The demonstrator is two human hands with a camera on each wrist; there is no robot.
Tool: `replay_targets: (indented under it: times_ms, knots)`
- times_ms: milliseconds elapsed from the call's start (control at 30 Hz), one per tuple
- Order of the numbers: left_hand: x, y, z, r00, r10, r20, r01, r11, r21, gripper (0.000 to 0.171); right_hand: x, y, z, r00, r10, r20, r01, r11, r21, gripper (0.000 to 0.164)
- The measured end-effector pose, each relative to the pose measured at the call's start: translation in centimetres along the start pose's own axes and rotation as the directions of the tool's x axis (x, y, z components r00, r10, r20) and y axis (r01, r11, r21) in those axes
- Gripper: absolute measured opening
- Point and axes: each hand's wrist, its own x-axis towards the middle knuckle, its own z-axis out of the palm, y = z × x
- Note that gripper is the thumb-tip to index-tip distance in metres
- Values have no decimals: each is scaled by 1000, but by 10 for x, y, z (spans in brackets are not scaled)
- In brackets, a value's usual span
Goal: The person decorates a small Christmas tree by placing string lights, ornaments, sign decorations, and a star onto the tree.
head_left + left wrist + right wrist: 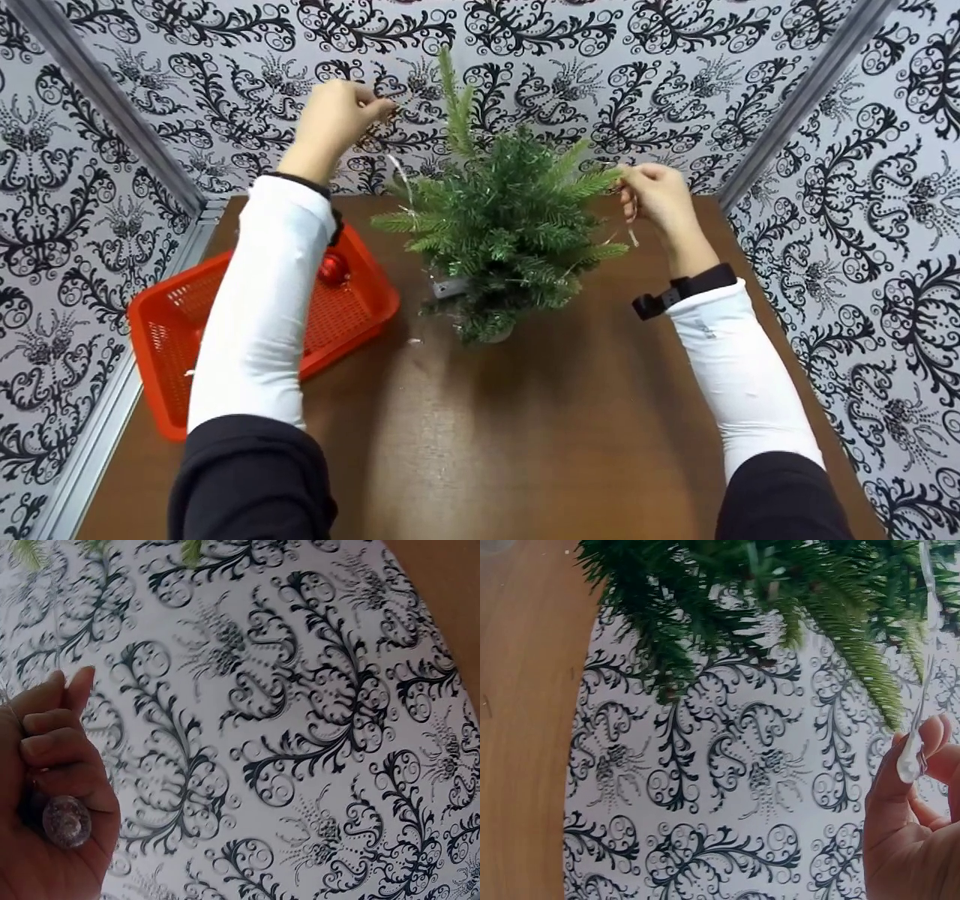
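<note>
A small green artificial Christmas tree stands on the table between my hands. At its upper left, my left hand pinches a thin string between thumb and fingers. A clear glittery drop shows end-on against the palm in the left wrist view. To the right, my right hand pinches a thin strand beside a light-green branch tip. In the right wrist view, a clear twisted icicle-like strand ends in a rounded drop at the fingers. Another whitish icicle-like piece hangs left of the tree.
An orange-red plastic basket sits on the left side of the brown table, partly under my left forearm. A shiny red ball ornament lies inside it. Patterned walls with metal frame posts stand behind and at both sides.
</note>
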Motion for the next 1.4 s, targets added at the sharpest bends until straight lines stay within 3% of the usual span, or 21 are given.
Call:
replay_targets:
  times_ms: [100,167,300,467,600,767,967,1067,1133,1200,1267,1367,1400]
  knots:
    - [-6,-5,-7,999,35,2,-35,999,4,42,-3,-4,2,1000,-19,-7,19,999,33,23]
    - [-9,-8,-7,1000,20,14,-21,999,26,43,-4,-5,5,1000,-16,-4,16,1000,1,16]
    - [-11,-18,5,998,-51,27,48,995,83,39,-7,-2,11,1000,2,9,0,988,-154,12]
    - [-17,-37,20,992,-113,61,107,990,90,38,-15,4,14,997,-46,54,63,933,-354,30]
    - [-27,-55,13,988,-120,95,120,993,9,44,-24,10,14,984,-132,122,173,877,-448,35]
    - [-42,-74,0,990,-38,132,52,994,-100,56,-34,15,9,964,-217,151,263,848,-461,38]
    - [-64,-89,5,989,2,145,30,976,-217,58,-62,10,7,941,-329,73,323,820,-473,36]
    - [-75,-96,12,994,-9,110,39,962,-271,56,-88,4,13,913,-409,-6,363,818,-445,33]
    - [-81,-99,18,996,-16,90,44,944,-328,51,-108,4,19,867,-494,-64,418,792,-445,29]
    - [-87,-101,25,997,-26,76,56,907,-416,48,-129,4,26,789,-603,-118,502,743,-443,26]
    - [-92,-101,30,998,-28,64,57,857,-512,45,-150,6,37,682,-716,-150,603,666,-439,23]
    - [-99,-97,36,999,-22,42,43,786,-617,40,-178,10,62,504,-852,-139,760,514,-396,18]
    - [-102,-96,37,999,-20,35,38,762,-646,37,-185,12,71,461,-880,-113,801,467,-374,17]
